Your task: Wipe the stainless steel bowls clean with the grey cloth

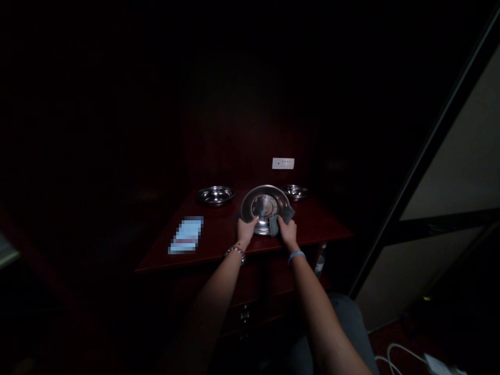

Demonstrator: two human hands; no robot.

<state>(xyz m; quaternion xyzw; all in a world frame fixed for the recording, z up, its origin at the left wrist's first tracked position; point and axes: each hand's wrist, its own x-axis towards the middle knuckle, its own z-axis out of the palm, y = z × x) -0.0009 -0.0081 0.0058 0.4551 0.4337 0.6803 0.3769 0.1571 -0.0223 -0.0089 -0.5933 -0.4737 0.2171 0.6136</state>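
Note:
A round stainless steel basin is tilted up over the front of the dark red desk, its inside facing me. My left hand grips its lower left rim, the thumb resting over the edge. At the lower right, my right hand is closed on a grey cloth, which lies against the basin's rim. Part of the cloth hangs down on the thumb side. The fingers behind the basin are hidden.
One metal bowl stands at the back left of the desk, another metal bowl at the back right. A blurred-out pale blue rectangle lies at left. A wall socket sits behind; a bottle stands below the right edge.

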